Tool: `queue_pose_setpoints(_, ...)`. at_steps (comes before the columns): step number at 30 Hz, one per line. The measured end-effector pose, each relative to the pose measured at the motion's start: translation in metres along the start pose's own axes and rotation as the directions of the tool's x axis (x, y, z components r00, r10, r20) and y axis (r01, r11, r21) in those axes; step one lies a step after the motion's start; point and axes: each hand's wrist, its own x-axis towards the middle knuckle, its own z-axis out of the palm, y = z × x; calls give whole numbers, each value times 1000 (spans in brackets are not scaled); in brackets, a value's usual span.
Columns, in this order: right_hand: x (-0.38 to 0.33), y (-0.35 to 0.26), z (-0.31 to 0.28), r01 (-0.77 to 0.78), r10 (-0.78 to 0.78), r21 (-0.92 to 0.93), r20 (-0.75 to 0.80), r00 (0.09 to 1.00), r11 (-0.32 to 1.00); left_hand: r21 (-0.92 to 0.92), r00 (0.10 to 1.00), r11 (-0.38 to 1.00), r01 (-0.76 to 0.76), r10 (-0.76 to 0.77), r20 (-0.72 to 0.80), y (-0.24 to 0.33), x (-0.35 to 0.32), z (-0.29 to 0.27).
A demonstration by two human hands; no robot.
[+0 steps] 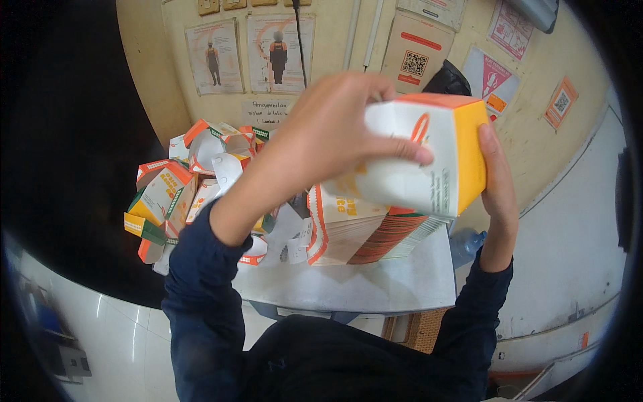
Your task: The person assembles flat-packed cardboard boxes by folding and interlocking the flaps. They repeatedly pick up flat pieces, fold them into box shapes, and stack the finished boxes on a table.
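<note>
A white, orange and yellow food carton [418, 171], folded into shape, is held up in front of me above the table. My left hand [341, 127] grips its left end, thumb across the printed white side and the other fingers partly hidden behind. Against the yellow right end rests my right hand [497, 171], with some of its fingers out of sight behind the carton. Below it, a thick stack of flat cartons [365, 234] lies on the white table [348, 288]. To the left, several shaped cartons [167, 194] are heaped in a loose pile.
Posters [281, 53] and notices cover the wall behind the table. A dark object [447, 80] is by the wall behind the carton. A clear blue bottle [467, 244] is beside the table's right edge. Small paper slips [299, 244] lie between the pile and the stack.
</note>
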Motion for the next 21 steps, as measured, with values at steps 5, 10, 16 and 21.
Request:
queue_pose_setpoints(5, 21, 11, -18, -144, 91, 307, 183, 979, 941, -216, 985, 971, -104, 131, 115, -8, 27, 15)
queue_pose_setpoints(10, 17, 24, -19, -56, 53, -45, -80, 995, 997, -8, 987, 988, -156, 157, 33, -26, 35, 31)
queue_pose_setpoints(16, 22, 32, -38, -249, 243, -382, -64, 968, 890, 2, 899, 999, -33, 29, 437, -73, 72, 44)
queue_pose_setpoints(21, 28, 75, -38, -538, 685, -583, 44, 728, 609, -49, 783, 976, 213, -140, 606, -122, 54, 96)
